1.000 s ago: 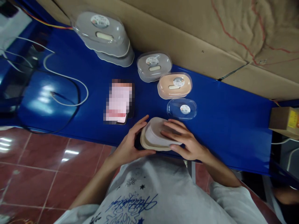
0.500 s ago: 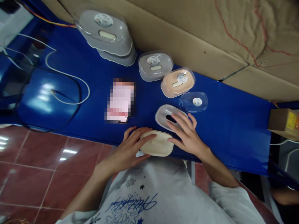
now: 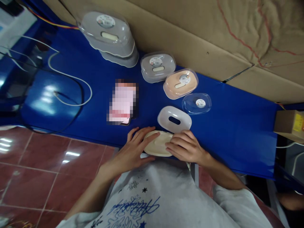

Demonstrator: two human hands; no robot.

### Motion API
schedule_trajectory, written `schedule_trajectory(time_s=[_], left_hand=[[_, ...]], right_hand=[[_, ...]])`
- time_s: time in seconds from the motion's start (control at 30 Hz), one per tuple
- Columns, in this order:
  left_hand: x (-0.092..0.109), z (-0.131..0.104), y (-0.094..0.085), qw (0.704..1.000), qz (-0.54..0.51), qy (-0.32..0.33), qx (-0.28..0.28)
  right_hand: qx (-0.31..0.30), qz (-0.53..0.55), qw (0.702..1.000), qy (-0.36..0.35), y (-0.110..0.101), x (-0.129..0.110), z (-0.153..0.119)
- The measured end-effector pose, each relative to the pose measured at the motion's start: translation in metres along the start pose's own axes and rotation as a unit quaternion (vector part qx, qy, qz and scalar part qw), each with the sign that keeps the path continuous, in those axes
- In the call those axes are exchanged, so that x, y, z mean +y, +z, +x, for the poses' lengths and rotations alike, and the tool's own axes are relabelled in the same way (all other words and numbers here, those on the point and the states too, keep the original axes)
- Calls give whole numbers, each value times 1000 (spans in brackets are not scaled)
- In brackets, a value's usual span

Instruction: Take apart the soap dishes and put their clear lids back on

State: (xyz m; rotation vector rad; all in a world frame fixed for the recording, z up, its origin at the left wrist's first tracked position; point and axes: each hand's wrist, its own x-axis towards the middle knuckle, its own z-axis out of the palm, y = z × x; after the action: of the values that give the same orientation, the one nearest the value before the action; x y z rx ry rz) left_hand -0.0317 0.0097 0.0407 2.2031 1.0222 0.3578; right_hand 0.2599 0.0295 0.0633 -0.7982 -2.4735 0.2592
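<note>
A cream oval plastic dish (image 3: pixel 158 144) lies at the table's near edge, in front of my body. My left hand (image 3: pixel 137 144) grips its left end, with fingers along the far rim and over the inside. At the other end, the bent fingers of my right hand (image 3: pixel 186 147) close on the rim and partly hide it. Just beyond sits a whitish oval tray (image 3: pixel 166 118) with a dark slot in its middle. A clear oval lid (image 3: pixel 205 103) with a round label rests past that tray.
An orange lidded box (image 3: pixel 174 90) and a grey lidded box (image 3: pixel 147 71) stand near the cardboard wall (image 3: pixel 190 38). Bigger grey boxes (image 3: pixel 116 47) are stacked at the back left. A phone with a blurred screen (image 3: pixel 123 103) and loose cables (image 3: pixel 89 85) lie leftward on the blue table (image 3: pixel 232 126).
My right hand has come down from above the slotted tray to the cream dish's right end, and its fingers have curled in. My left hand stays on the dish.
</note>
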Motion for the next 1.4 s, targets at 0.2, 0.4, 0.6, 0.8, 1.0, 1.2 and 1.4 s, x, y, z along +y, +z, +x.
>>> schedule_trajectory(time_s=[0.2,0.4,0.6,0.8,1.0,1.2,1.4], left_hand=[[-1,13,-3,997,-53,-26,51],[3,40,-1,986,-102,-43,123],[8,64,-1,954,-257,-54,143],[13,78,-9,915,-367,-73,149],[14,78,-11,911,-371,-49,171],[13,76,-9,906,-381,-36,180],[8,38,-18,978,-205,6,38]], right_hand=[[-16,-89,987,136,1,11,0],[70,9,981,182,0,14,-1],[147,103,966,184,-8,14,-3],[144,149,958,199,-8,14,-2],[139,168,954,208,-8,15,-2],[90,109,978,152,-11,18,-2],[195,247,899,305,-10,18,-11]])
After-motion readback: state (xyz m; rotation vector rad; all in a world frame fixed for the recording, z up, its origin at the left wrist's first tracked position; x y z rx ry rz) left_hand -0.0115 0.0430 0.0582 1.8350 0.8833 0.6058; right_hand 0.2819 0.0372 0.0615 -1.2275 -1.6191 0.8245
